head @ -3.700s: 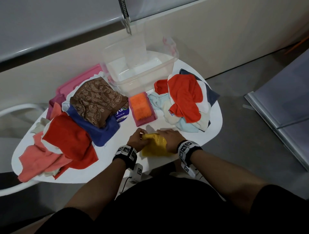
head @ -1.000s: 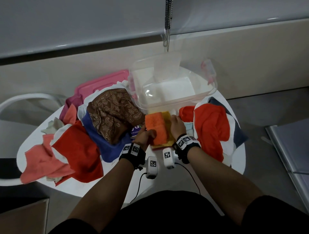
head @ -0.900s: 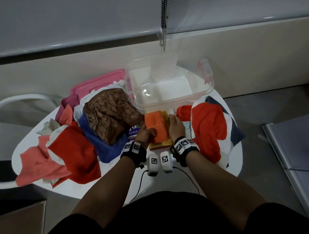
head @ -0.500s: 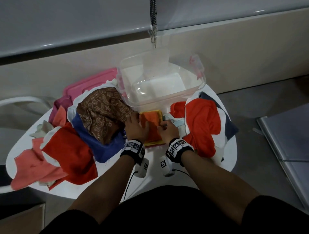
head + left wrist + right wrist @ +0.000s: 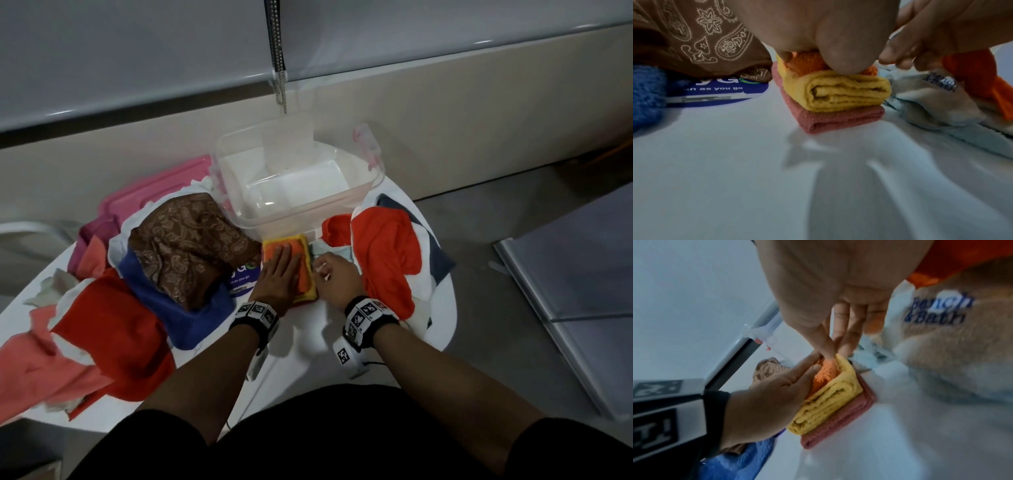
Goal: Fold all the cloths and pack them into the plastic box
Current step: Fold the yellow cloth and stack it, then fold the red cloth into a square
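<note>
A stack of three folded cloths lies on the white table just in front of the clear plastic box (image 5: 291, 219), which holds no cloth. The orange cloth (image 5: 303, 274) is on top, the yellow cloth (image 5: 838, 91) in the middle and the pink cloth (image 5: 838, 120) at the bottom. My left hand (image 5: 279, 267) lies flat on the orange cloth, fingers straight, pressing down. My right hand (image 5: 330, 274) is at the stack's right side. Its straight fingers (image 5: 840, 331) touch the far edge of the yellow cloth (image 5: 828, 405).
Left of the stack is a heap: a brown paisley cloth (image 5: 191, 240), a blue one (image 5: 191, 315) and red ones (image 5: 113, 335). Right of it lie an orange-red cloth (image 5: 387, 253) and a beige towel (image 5: 941, 345). A pink lid (image 5: 154, 192) is at the back left.
The yellow cloth, folded at the table's front earlier, now sits in the stack under the orange one. My left hand has flattened on top; my right hand has moved to the stack's right edge.
</note>
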The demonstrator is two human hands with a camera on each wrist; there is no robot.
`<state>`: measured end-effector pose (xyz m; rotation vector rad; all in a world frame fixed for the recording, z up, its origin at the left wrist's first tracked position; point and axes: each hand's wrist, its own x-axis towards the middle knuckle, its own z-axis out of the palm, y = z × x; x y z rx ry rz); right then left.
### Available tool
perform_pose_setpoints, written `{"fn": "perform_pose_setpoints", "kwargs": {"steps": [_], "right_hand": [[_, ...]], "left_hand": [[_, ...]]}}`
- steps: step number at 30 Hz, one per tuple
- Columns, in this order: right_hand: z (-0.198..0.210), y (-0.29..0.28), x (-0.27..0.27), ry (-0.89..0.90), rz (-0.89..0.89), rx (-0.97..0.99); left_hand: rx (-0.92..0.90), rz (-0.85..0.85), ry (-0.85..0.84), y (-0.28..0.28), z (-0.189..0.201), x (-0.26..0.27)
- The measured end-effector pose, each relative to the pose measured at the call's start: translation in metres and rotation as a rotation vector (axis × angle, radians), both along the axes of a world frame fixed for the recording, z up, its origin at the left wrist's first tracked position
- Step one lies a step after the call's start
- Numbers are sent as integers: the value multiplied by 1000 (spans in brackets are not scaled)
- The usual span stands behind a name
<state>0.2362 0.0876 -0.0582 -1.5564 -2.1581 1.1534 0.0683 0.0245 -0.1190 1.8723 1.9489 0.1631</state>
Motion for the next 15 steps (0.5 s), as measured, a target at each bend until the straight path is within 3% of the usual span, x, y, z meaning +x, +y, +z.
{"fn": "perform_pose_setpoints", "kwargs": {"steps": [2,4,7,10,12,15], "right_hand": [[5,6,10,15,-55,123],[6,13,23,-134,-127,287],[2,19,44,-357,-332,211],[1,24,61,-274,-532,27],[2,29,68,-191,-598,17],[3,35,75,67,-670,-12]], "left_hand": [[12,45,-47,2,7,2],[63,134,-107,8,19,5],[227,240,-101,15,39,19],[380,261,-91,18,56,41],[469,246,-141,18,63,53],[462,257,-212,18,68,65]]}}
